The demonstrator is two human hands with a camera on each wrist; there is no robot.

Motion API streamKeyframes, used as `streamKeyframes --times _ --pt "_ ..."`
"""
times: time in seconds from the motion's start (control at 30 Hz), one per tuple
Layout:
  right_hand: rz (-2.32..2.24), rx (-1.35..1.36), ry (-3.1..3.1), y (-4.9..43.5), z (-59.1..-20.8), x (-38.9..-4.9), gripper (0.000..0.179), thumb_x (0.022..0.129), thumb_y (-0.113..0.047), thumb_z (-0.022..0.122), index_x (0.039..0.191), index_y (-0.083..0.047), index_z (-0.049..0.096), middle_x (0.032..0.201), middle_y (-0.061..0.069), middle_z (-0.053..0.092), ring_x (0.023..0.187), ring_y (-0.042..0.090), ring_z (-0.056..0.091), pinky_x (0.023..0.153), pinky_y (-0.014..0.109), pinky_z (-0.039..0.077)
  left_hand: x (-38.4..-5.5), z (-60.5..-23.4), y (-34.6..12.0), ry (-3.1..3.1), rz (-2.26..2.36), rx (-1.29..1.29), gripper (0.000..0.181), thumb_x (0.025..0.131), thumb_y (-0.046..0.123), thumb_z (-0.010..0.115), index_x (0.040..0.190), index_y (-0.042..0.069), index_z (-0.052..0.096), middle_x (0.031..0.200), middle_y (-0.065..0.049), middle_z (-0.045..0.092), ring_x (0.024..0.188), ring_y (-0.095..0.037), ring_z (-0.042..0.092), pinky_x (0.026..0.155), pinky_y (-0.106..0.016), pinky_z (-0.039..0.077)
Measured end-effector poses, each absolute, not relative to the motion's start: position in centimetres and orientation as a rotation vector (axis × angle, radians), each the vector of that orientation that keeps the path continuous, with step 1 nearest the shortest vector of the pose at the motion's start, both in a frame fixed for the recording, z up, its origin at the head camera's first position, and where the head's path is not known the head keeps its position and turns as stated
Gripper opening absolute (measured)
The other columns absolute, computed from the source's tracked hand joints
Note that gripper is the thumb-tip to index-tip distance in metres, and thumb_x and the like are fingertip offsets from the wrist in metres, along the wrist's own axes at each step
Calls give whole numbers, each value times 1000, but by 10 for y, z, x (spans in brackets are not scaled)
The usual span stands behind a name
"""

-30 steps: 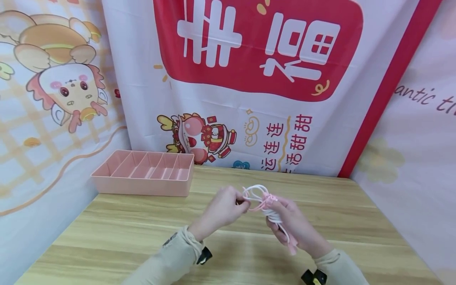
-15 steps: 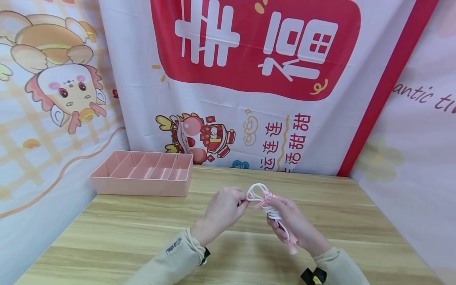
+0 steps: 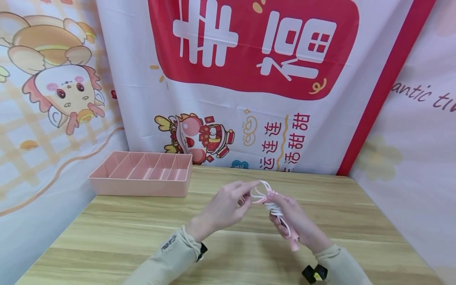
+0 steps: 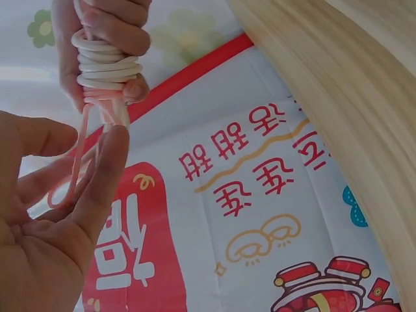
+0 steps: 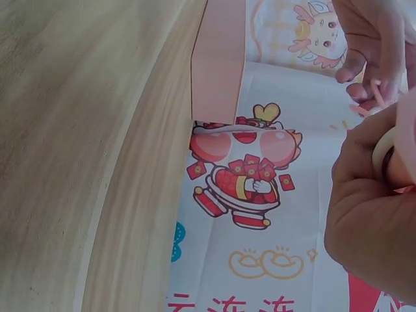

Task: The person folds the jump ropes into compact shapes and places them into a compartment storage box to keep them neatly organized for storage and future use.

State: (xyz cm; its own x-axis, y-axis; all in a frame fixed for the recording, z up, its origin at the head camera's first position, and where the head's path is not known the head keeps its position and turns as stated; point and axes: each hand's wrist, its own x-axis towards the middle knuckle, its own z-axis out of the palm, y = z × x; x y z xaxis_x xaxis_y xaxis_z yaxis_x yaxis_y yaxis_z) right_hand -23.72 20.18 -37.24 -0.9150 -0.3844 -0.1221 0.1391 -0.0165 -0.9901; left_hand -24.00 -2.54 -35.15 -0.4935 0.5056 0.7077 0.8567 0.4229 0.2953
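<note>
A bundle of white and pink cord (image 3: 273, 209) is held in my right hand (image 3: 298, 222), its fingers curled round the wrapped part. White turns circle the middle of the bundle (image 4: 107, 64), and a pink end hangs below the right hand. Thin white and pink loops stick out at the top towards the left. Beside these loops is my left hand (image 3: 224, 206), with fingers extended and the thumb apart from them. A pink loop lies against those fingers in the left wrist view. In the right wrist view the right hand (image 5: 370, 208) hides most of the bundle.
At the back left of the wooden table (image 3: 142, 233) stands a pink divided box (image 3: 140, 187) with several compartments. Printed cloth (image 3: 228, 107) hangs behind the table, and more cloth lines both sides.
My left hand has let go of the loop end it pinched; its fingers have straightened and moved slightly right, by the loops. The right hand keeps its grip on the cord bundle.
</note>
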Motion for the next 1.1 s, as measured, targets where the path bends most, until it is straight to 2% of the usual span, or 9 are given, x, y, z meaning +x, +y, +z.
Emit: streamKeyframes --times 0.13,0.23,0.3,0.37,0.5,0.6,0.7,0.87,1.1 --pt "-1989 -275 1899 202 -373 -237 56 96 -49 58 120 1 53 62 6 50 36 11 41 31 25 36 -239 -349 -26 -2205 -880 -1100 31 100 -1 50 131 -2 48 94 -5 64 78 -10 59 70 -18 52" --pt "-2009 -268 1893 201 -372 -236 54 96 -49 58 118 0 54 62 6 50 36 12 42 31 26 36 -238 -347 -26 -2259 -961 -1036 33 104 1 43 137 -2 41 92 -2 61 80 -10 58 75 -22 53" --pt "-2036 -256 1889 202 -370 -235 52 96 -49 58 117 -2 53 61 6 50 36 12 42 30 26 36 -238 -347 -25 -2241 -1015 -1017 33 104 3 43 137 -3 45 94 -2 63 85 -12 59 80 -25 52" --pt "-2059 -254 1885 203 -369 -236 51 96 -48 58 116 -1 52 61 5 50 35 12 42 30 26 36 -238 -346 -26 -2183 -1057 -1002 28 103 4 49 129 -4 56 97 -3 66 90 -13 61 84 -26 52" --pt "-2089 -263 1866 205 -368 -237 51 97 -48 57 117 -1 51 61 5 50 35 11 42 30 25 36 -238 -345 -28 -2021 -1140 -921 16 95 7 66 108 1 73 94 -2 69 82 -10 62 71 -23 54" --pt "-2101 -261 1853 206 -368 -238 51 96 -48 58 115 -1 51 60 5 50 35 11 43 30 25 36 -239 -343 -28 -1943 -1268 -826 12 87 12 76 97 5 78 97 -1 69 76 -8 62 64 -23 55" --pt "-2110 -260 1836 206 -367 -238 50 96 -47 59 115 -1 51 60 5 50 34 11 43 30 25 36 -239 -340 -29 -1934 -1471 -784 11 86 17 79 90 8 79 105 -2 70 87 -12 67 70 -27 57" --pt "-2124 -274 1816 206 -367 -238 51 97 -46 57 118 0 51 59 4 50 34 10 43 31 25 36 -239 -337 -33 -2019 -1837 -811 17 92 25 72 99 11 78 104 0 73 96 -20 68 81 -30 55" --pt "-2150 -272 1799 206 -367 -237 44 98 -46 55 111 -4 57 59 4 50 34 9 43 30 24 35 -240 -333 -38 -2112 -1987 -934 26 98 25 63 119 12 72 122 3 67 116 -15 60 96 -32 47"
